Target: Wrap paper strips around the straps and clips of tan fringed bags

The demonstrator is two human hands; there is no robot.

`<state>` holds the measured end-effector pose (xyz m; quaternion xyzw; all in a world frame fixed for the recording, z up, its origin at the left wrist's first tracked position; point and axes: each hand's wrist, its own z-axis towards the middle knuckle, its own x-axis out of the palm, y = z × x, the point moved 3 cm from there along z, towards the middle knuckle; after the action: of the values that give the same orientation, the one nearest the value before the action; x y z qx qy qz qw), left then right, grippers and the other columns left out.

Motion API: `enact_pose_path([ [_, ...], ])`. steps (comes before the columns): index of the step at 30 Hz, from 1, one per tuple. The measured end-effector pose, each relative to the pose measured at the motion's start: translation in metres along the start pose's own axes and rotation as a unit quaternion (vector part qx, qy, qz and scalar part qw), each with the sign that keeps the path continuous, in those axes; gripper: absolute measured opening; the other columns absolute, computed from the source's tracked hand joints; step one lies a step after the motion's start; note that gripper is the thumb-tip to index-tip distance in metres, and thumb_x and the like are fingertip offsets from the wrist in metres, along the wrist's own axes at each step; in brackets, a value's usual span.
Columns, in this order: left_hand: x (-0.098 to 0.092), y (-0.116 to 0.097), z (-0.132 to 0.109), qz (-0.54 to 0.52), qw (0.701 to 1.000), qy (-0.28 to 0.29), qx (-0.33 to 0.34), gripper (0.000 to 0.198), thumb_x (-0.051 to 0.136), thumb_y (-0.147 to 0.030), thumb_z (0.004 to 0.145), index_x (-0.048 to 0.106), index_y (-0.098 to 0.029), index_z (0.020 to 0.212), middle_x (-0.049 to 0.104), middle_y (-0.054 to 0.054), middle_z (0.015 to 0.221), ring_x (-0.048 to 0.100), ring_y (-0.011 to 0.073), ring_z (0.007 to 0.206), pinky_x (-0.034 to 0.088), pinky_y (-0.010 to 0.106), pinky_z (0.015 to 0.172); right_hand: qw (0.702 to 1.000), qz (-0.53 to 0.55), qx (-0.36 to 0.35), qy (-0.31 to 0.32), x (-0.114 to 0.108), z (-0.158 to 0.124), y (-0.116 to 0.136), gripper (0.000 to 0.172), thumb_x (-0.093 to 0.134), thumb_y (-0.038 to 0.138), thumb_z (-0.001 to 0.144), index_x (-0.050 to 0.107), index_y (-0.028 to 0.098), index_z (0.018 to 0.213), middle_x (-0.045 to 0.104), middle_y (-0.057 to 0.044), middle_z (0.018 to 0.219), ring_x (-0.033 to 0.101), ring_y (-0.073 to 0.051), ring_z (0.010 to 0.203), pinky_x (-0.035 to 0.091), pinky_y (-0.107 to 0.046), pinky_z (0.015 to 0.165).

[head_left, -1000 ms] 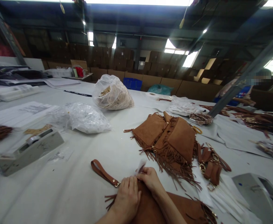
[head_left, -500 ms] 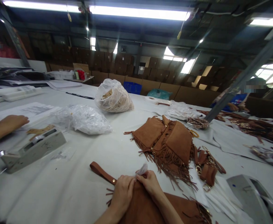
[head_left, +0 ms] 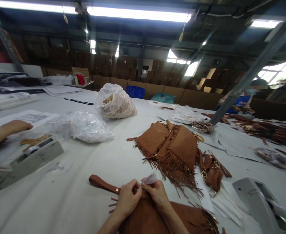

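Pinching together at the near edge of the white cloth-covered table [head_left: 96, 156], the left hand [head_left: 128, 200] and the right hand [head_left: 157, 195] meet fingertip to fingertip on a small white translucent scrap [head_left: 149, 178], which sticks up just above them; both hands are closed on it, the left with its fingers curled in, the right with thumb and forefinger clamped. Both hands rest on the top edge of a brown suede fringed bag [head_left: 152, 217] lying flat under the wrists at the bottom of the view. A brown leather wrist strap with gold studs [head_left: 101, 183] runs out to the left from under the left hand, flat on the cloth. Beyond the hands, apart from them, lies a stack of brown suede fringed bags [head_left: 172, 148], and just right of it a heap of short brown straps with gold clasps [head_left: 212, 170]. A grey metal tape dispenser [head_left: 25, 162] sits far left, a 2nd grey dispenser [head_left: 262, 201] near right. A clear plastic bag of white pieces [head_left: 89, 126] and a knotted clear bag of tan pieces [head_left: 115, 101] stand further back. A co-worker's hand [head_left: 13, 126] lies flat on papers at the left edge.
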<state>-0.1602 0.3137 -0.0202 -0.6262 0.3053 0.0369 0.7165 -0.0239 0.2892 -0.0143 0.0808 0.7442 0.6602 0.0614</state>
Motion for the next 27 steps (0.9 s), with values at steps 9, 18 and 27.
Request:
enact_pose_path([
  [9,0.008,0.006,0.000,0.054,0.998,-0.030,-0.010,0.014,0.048,-0.025,0.077,0.057,-0.019,0.067,0.060,-0.001,0.063,0.053,0.0148,0.062,0.035,0.025,0.062,1.000,-0.014,-0.006,0.011,-0.002,0.003,-0.002,0.034,0.076,0.044,0.056,0.069,0.014,0.070,0.066,-0.003,0.066,0.057,-0.017,0.064,0.044,-0.027,0.061],
  [18,0.005,0.006,-0.003,0.028,0.999,-0.028,0.023,0.018,0.048,-0.027,0.076,0.057,-0.019,0.063,0.058,-0.001,0.059,0.051,0.0149,0.061,0.035,0.024,0.062,0.997,0.060,0.041,-0.002,-0.008,0.007,-0.005,0.037,0.069,0.049,0.066,0.064,0.013,0.071,0.053,0.005,0.048,0.042,-0.007,0.042,0.033,-0.020,0.043],
  [27,0.003,0.002,0.001,-0.052,0.995,0.064,0.047,0.019,0.045,-0.031,0.077,0.050,-0.019,0.064,0.053,-0.002,0.062,0.049,0.0132,0.062,0.038,0.022,0.061,0.993,0.078,0.047,-0.079,-0.011,0.012,-0.020,0.047,0.071,0.059,0.055,0.057,0.015,0.064,0.057,0.003,0.046,0.049,-0.009,0.038,0.042,-0.023,0.044],
])
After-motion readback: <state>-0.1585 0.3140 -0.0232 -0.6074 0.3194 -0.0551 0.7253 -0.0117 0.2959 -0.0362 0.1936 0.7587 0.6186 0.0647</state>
